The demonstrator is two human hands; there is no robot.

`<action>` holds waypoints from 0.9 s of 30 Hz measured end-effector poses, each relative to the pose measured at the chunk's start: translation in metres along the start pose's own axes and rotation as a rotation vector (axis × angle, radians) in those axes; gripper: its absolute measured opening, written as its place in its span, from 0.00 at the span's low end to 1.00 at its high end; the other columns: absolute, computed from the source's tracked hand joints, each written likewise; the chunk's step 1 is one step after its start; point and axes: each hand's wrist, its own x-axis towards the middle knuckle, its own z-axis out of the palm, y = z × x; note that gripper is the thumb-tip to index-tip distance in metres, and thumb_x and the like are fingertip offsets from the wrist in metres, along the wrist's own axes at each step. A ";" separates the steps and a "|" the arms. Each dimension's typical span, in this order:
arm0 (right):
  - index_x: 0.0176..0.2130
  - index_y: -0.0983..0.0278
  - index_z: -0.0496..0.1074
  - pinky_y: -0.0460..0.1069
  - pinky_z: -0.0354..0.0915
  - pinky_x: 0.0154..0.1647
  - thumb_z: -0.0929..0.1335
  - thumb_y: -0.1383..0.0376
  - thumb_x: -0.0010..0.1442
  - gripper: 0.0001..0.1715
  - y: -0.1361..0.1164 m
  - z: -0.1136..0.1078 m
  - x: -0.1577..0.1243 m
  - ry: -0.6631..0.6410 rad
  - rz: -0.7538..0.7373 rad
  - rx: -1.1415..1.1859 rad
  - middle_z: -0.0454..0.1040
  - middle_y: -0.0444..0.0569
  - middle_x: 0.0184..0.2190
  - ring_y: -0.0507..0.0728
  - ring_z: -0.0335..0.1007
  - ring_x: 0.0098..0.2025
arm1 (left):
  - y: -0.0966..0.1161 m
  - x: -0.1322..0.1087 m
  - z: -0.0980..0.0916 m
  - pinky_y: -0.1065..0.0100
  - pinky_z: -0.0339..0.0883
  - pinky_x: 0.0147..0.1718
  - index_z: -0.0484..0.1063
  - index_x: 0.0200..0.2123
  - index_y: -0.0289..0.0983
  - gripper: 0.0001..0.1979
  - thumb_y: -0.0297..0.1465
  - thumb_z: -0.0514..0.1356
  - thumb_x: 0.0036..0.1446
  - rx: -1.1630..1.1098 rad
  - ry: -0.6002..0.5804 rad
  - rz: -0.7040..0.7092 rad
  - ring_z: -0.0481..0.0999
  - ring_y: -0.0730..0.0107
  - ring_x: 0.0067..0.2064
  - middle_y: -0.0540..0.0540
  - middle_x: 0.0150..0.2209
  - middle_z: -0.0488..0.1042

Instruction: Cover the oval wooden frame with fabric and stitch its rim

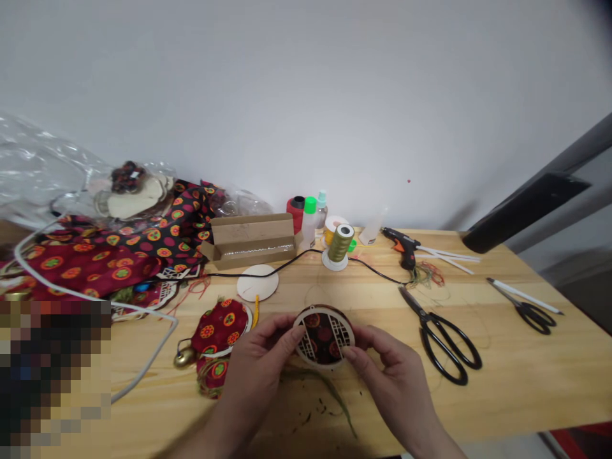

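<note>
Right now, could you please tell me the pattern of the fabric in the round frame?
Dark with red-orange circles, inside the round frame; head view shows it best.

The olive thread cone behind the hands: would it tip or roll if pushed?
The olive thread cone stands upright on a wide white base, so it is probably steady. Once toppled, its round body would likely roll.
</note>
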 end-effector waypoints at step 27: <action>0.27 0.64 0.73 0.45 0.63 0.28 0.66 0.60 0.56 0.12 -0.006 -0.009 0.001 -0.130 0.000 -0.105 0.74 0.45 0.22 0.53 0.68 0.27 | 0.002 -0.004 0.004 0.70 0.71 0.35 0.74 0.39 0.38 0.11 0.34 0.62 0.50 -0.132 -0.110 0.015 0.77 0.66 0.37 0.47 0.36 0.79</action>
